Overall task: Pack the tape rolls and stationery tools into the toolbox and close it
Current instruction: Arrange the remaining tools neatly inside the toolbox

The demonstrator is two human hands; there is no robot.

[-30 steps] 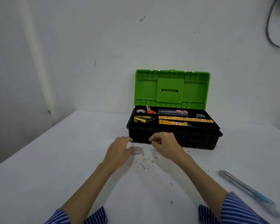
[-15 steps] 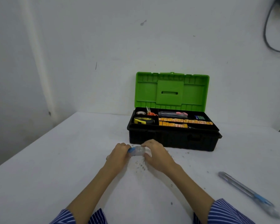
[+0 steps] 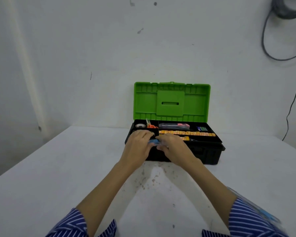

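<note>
A black toolbox (image 3: 210, 153) stands open on the white table, its green lid (image 3: 171, 101) upright against the wall. Its tray holds a small tape roll (image 3: 140, 125), orange scissors (image 3: 150, 125), a utility knife (image 3: 175, 125) and orange strips (image 3: 186, 133). My left hand (image 3: 138, 147) and my right hand (image 3: 173, 148) meet at the box's front left rim, both pinching a small clear-and-blue tape dispenser (image 3: 154, 142) between them. The hands hide the tray's front left compartment.
A blue and clear pen-like tool (image 3: 263, 212) lies on the table at the lower right, partly behind my striped sleeve. Dark specks (image 3: 149, 180) mark the tabletop in front of the box. Cables (image 3: 294, 82) hang on the wall at the right.
Both hands lifted the small dispenser off the table and carried it forward to the toolbox's front left rim. The view has drawn closer to the box.
</note>
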